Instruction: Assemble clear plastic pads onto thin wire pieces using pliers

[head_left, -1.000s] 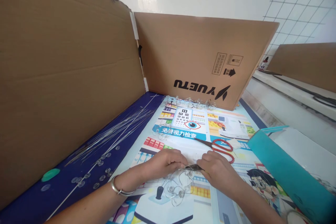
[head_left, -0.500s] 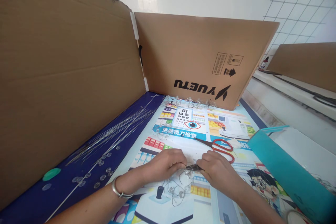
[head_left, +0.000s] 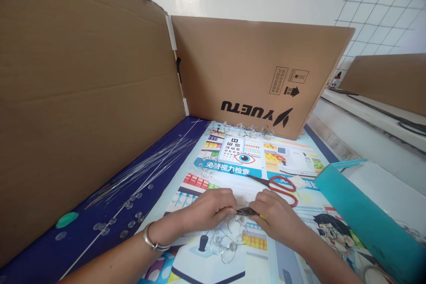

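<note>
Wire frame with clear suction cups [head_left: 229, 240] lying on printed mat [head_left: 213, 186], directly below both hands. Small pliers [head_left: 246, 211] clamped in right hand [head_left: 278, 218], nose at wire. Left hand [head_left: 207, 209] closed on wire beside nose. Red-handled scissors [head_left: 282, 184] just beyond; straight wires [head_left: 146, 168] on blue board [head_left: 66, 248], left.

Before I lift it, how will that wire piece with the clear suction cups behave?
The thin wire looks light and springy, so it will probably flex rather than hold its shape. The clear suction cups sit on its loops, so they will likely swing and tangle.
</note>
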{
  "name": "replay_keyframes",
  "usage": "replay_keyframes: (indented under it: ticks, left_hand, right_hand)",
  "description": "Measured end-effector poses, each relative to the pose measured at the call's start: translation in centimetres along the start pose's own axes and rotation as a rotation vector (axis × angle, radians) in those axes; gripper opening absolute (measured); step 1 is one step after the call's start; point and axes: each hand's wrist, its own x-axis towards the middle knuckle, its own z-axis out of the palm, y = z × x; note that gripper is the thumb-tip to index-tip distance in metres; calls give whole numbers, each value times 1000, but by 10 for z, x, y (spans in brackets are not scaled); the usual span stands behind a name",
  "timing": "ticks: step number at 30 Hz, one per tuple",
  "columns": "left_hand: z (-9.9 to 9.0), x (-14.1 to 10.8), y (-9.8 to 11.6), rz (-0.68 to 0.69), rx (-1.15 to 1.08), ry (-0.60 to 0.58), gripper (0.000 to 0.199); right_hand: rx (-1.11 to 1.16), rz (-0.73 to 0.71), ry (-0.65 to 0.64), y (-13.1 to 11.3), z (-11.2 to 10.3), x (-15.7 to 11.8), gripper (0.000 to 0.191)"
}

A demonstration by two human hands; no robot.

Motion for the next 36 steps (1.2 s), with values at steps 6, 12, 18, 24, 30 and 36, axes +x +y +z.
replay_keyframes:
  ticks: [6, 12, 18, 24, 30, 36]
  left_hand:
    - [0, 1, 2, 7, 0, 4, 14]
    - [-1, 2, -6, -4, -41, 49, 15]
    - [0, 1, -10, -24, -46, 74, 15]
    - [2, 1, -8, -63, -38, 77, 16]
    - [4, 2, -7, -88, -24, 86, 16]
    - [3, 3, -5, -115, -75, 95, 15]
  right_hand:
    - [36, -15, -17, 1, -2, 2, 18]
    - [-3, 81, 4, 3, -10, -1, 15]
    - [-27, 127, 5, 2, -29, -5, 12]
    - [-119, 92, 14, -19, -27, -3, 8]
    - [-331, 62, 130, -29, -10, -2, 12]
    - [-449, 94, 140, -40, -6, -3, 16]
